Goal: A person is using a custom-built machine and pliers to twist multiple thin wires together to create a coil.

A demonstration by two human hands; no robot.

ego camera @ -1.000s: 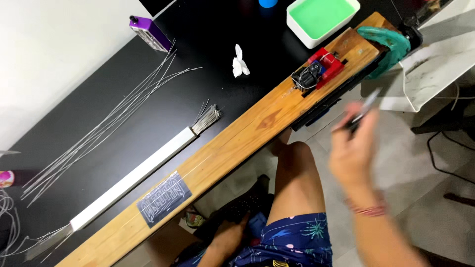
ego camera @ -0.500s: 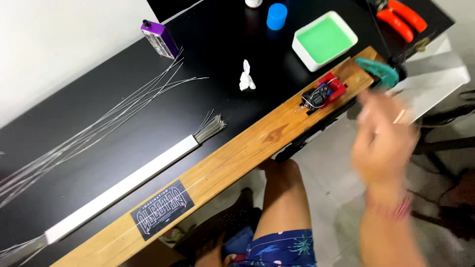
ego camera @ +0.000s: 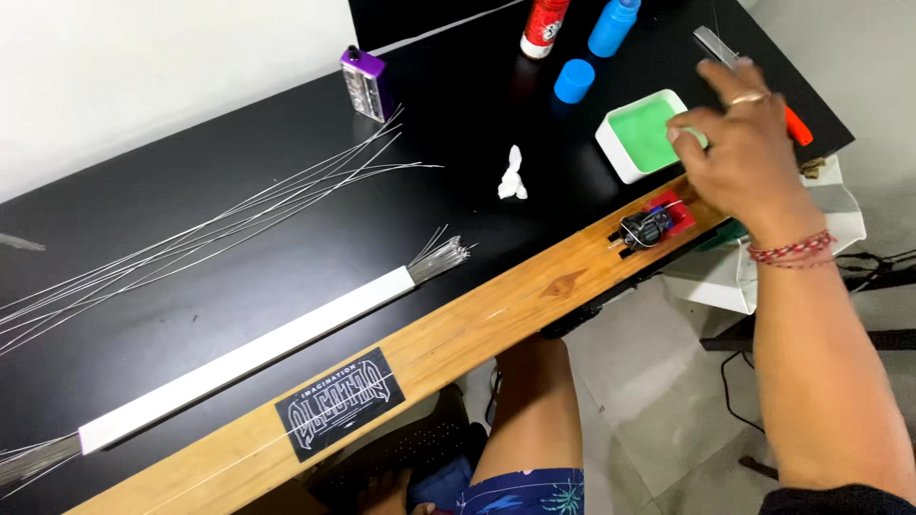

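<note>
My right hand (ego camera: 739, 153) reaches over the far right end of the black table (ego camera: 191, 315), its fingers curled down above an orange-handled tool (ego camera: 798, 126) whose grey metal tip (ego camera: 714, 43) sticks out past my fingers. Whether the hand grips the tool is hidden by the hand itself. My thumb hangs over a white tray with a green pad (ego camera: 637, 138). Just below the hand, a small red and black device (ego camera: 651, 227) sits on a long wooden plank (ego camera: 496, 324). My left hand is out of sight.
Long thin wires (ego camera: 219, 229) fan across the table; a white tube (ego camera: 248, 358) holds another bundle. A purple lighter (ego camera: 364, 84), crumpled white scrap (ego camera: 512, 176), blue cap (ego camera: 573, 80), blue bottle (ego camera: 613, 24) and red can (ego camera: 544, 24) stand at the back. My bare knee (ego camera: 534, 410) is under the plank.
My right hand rose from beside the plank's right end up over the table to the orange-handled tool. The view shifted, bringing the bottles into sight.
</note>
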